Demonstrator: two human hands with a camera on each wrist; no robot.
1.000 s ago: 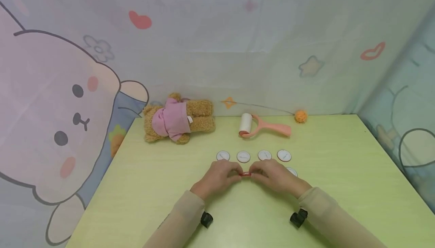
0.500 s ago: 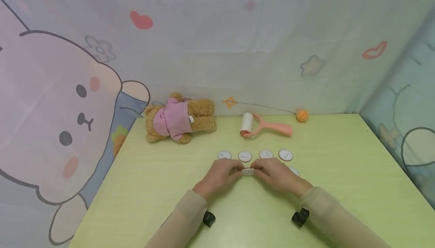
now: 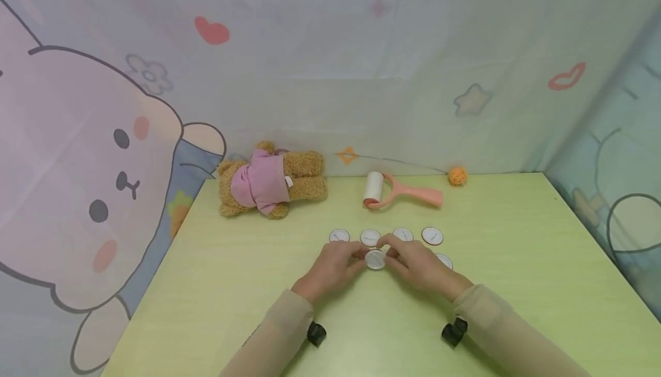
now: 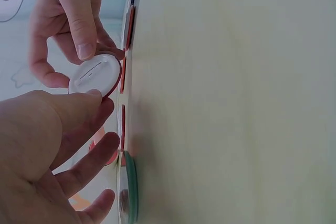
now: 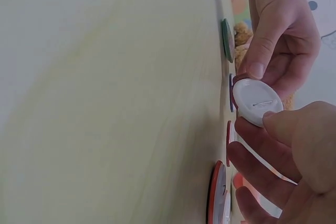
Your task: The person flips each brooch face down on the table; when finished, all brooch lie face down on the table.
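Note:
A round pin-back button badge (image 3: 375, 259) is held up between both hands, its white back with the metal pin turned toward the head camera. My left hand (image 3: 331, 269) pinches its left edge, the thumb lying on the white back in the left wrist view. On the other edge, my right hand (image 3: 422, 267) pinches it between thumb and fingers (image 5: 261, 136). A red rim shows along the badge's side in the left wrist view. Its front face is hidden from the head camera. Just beyond the hands lies a row of similar badges (image 3: 370, 238), backs up.
Another badge (image 3: 444, 261) lies partly behind the right hand. A green-rimmed badge (image 4: 129, 187) shows low in the left wrist view. Farther back on the table (image 3: 217, 302) lie a teddy bear (image 3: 265, 182) in a pink top, a lint roller (image 3: 403, 192) and an orange ball (image 3: 457, 177) with a string.
The badge has tipped from edge-on, red rim showing, to its white back facing the head camera. The right index finger has lifted a little; both hands stay in nearly the same place.

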